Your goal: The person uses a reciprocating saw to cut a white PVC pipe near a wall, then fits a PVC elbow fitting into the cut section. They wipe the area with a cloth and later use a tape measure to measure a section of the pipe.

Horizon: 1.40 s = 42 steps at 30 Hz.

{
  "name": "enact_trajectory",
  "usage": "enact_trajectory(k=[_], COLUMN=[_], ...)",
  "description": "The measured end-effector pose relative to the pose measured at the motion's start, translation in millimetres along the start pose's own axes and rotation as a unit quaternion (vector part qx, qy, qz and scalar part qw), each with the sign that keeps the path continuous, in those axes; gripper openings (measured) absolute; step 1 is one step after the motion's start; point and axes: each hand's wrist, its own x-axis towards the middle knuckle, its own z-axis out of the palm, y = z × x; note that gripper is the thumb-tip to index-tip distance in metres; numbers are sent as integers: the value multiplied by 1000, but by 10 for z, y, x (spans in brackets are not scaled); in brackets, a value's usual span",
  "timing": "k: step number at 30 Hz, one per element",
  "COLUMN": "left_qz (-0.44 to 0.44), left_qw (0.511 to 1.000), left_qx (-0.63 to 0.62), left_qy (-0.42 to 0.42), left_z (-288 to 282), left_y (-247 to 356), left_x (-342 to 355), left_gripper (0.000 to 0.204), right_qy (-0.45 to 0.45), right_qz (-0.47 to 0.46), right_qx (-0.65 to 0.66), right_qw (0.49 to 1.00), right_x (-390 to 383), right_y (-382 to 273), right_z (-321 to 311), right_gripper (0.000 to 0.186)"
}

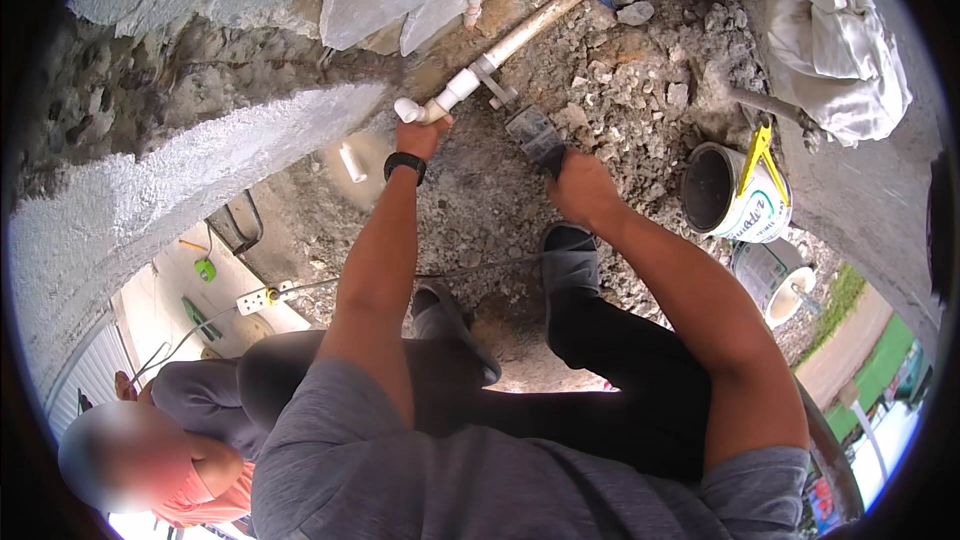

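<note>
A long off-white plastic pipe [560, 6] runs down from the upper right along the trench. In line with its lower end is a white pipe fitting [460, 87], with a white elbow [408, 110] at the near end. My left hand [420, 136] is closed round this fitting assembly just below the elbow. My right hand [585, 185] grips the dark handle of a pipe welding iron [535, 135]. The iron's metal head [492, 83] sits at the junction of the pipe and the fitting; the exact contact is too small to tell.
Broken concrete and rubble [640, 90] cover the ground. To the right are a bucket [765, 205] with a yellow-handled tool, another bucket [775, 275] and a white sack [840, 55]. A short white pipe [352, 162] lies left. A power strip [262, 298] lies near a crouching person [215, 470].
</note>
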Motion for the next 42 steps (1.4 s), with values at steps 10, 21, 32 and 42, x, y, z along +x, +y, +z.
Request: enact_trajectory(k=[10, 21, 32, 42], left_qz=[2, 17, 8, 42], left_qw=[999, 995, 998, 993], left_qx=[37, -96, -58, -111], left_qy=[1, -12, -15, -2], left_z=[-10, 106, 51, 117], left_y=[-37, -239, -116, -167], left_x=[67, 109, 108, 97], left_gripper=[55, 61, 68, 60], right_qy=[-35, -43, -9, -41], right_qz=[38, -45, 0, -55], right_qx=[-8, -16, 42, -8], right_qw=[999, 998, 999, 998], right_x=[-55, 31, -7, 25], right_y=[-124, 83, 41, 99], right_z=[-10, -132, 68, -89], right_gripper=[37, 37, 41, 34])
